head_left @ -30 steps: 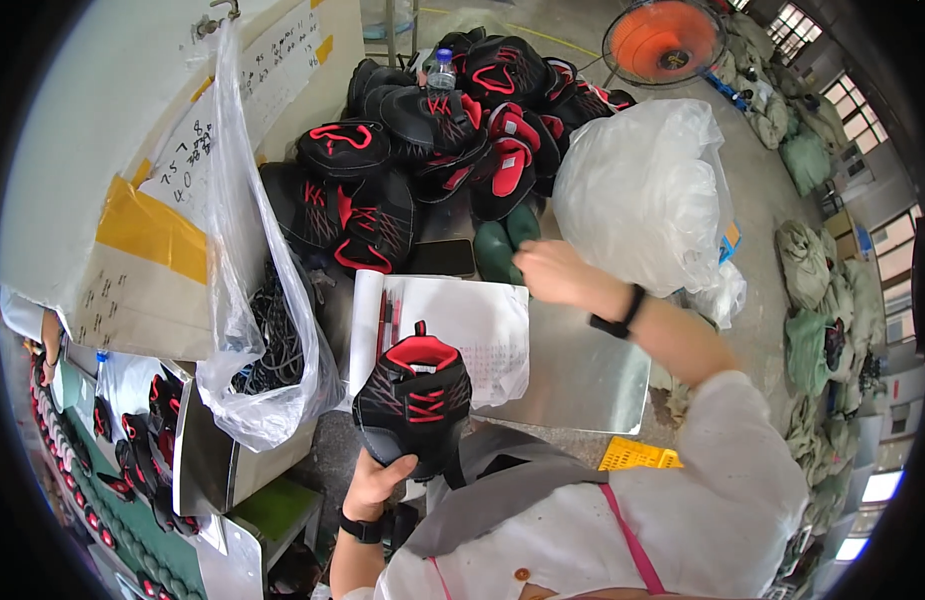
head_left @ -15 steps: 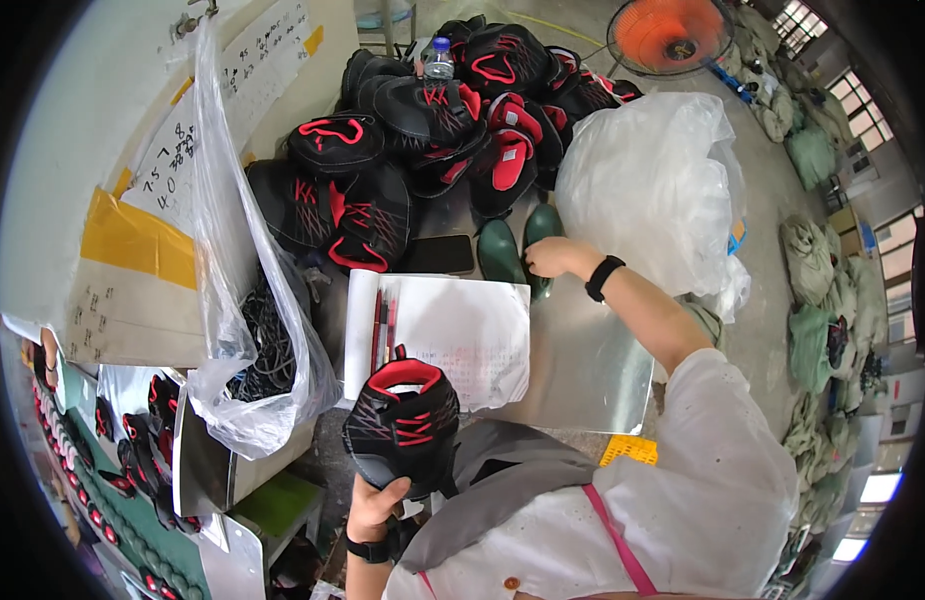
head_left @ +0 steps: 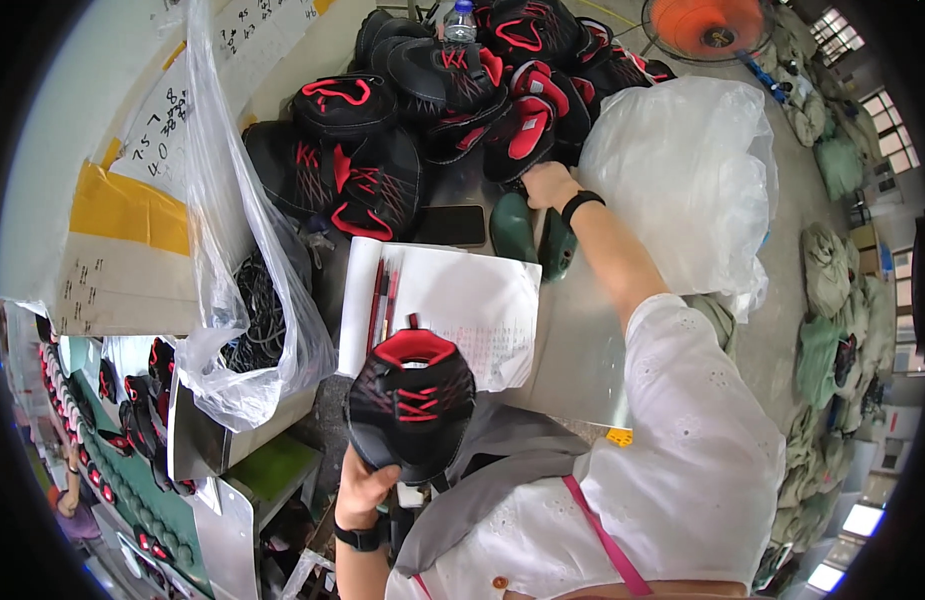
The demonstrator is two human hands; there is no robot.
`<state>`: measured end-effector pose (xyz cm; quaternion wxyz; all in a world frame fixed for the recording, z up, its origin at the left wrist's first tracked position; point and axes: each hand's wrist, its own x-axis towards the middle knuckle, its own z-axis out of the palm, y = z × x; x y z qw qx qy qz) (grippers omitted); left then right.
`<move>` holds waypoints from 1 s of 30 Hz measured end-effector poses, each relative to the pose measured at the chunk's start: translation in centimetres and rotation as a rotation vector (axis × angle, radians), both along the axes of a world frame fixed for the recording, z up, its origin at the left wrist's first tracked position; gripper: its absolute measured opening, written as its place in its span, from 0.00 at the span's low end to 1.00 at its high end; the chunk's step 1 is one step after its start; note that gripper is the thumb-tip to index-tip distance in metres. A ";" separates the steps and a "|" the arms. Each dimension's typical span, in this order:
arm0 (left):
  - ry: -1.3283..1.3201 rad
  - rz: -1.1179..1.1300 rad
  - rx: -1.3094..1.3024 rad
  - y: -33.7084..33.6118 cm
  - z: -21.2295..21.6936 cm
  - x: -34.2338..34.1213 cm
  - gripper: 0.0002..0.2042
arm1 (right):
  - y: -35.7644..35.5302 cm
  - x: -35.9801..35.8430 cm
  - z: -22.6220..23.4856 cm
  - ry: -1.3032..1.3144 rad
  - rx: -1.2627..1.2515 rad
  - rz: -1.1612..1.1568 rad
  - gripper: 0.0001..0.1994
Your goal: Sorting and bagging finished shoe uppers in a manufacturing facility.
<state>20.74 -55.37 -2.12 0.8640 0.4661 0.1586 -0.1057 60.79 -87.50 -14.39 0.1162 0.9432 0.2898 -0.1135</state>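
My left hand (head_left: 367, 488) is closed round the toe of a black shoe upper (head_left: 414, 405) with red laces and red lining, holding it in front of my body. My right hand (head_left: 549, 186) reaches forward, fingers curled at the lower edge of a black-and-red shoe upper (head_left: 527, 130) in the pile. The fingertips are partly hidden, so what they grip does not show clearly. Just below that hand, two dark green shoe lasts (head_left: 511, 228) stand on the metal table (head_left: 572, 350). My right forearm passes close beside the right one.
An open notebook (head_left: 482, 300) carries several pens (head_left: 382, 305); a phone (head_left: 453, 226) lies behind it. More shoe uppers (head_left: 367, 195) are heaped at the back with a water bottle (head_left: 460, 22). Plastic bags stand right (head_left: 682, 180) and left (head_left: 237, 375). A fan (head_left: 707, 25) is beyond.
My right hand has moved from the right green last forward to the edge of the shoe pile. The left hand still holds the shoe upper. The whole view has shifted slightly.
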 end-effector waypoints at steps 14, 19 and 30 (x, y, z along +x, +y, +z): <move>-0.359 -0.819 0.591 1.3 7.6 9.0 0.29 | 9.7 -19.5 18.0 0.409 1.085 0.037 0.08; -0.377 -0.914 0.613 1.5 7.4 9.1 0.27 | 13.8 -25.1 17.0 0.269 1.239 0.083 0.04; -0.345 -0.141 0.535 -2.3 5.0 1.9 0.12 | 13.2 -31.1 16.1 0.275 1.541 -0.414 0.06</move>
